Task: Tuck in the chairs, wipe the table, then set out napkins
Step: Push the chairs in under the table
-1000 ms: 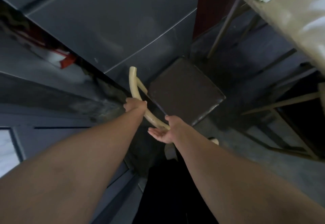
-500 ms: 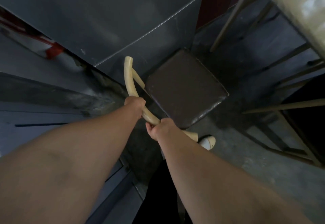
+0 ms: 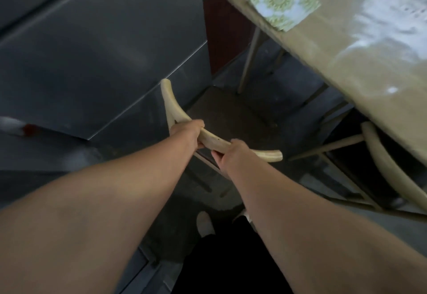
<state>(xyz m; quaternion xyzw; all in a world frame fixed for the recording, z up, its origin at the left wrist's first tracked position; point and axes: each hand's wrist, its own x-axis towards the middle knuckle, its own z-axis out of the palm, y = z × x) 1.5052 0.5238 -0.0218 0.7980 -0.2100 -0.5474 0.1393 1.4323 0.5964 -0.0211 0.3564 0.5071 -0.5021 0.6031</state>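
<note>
A chair with a curved pale wooden back rail (image 3: 172, 103) and a dark square seat (image 3: 233, 118) stands on the floor in front of me, near the table's corner. My left hand (image 3: 188, 132) is shut on the middle of the rail. My right hand (image 3: 232, 155) grips the same rail a little further right. The beige table (image 3: 335, 46) fills the upper right, and a green-and-white patterned napkin (image 3: 283, 0) lies near its corner.
A grey metal cabinet (image 3: 99, 46) stands close on the left of the chair. A second pale chair (image 3: 388, 162) sits tucked under the table at the right. Thin table legs (image 3: 250, 58) rise behind the seat. My shoes (image 3: 204, 223) are below.
My right hand, open under the rail a second ago, has closed on it. The view has swung right, bringing the table top and napkin into sight, and the chair sits nearer the table.
</note>
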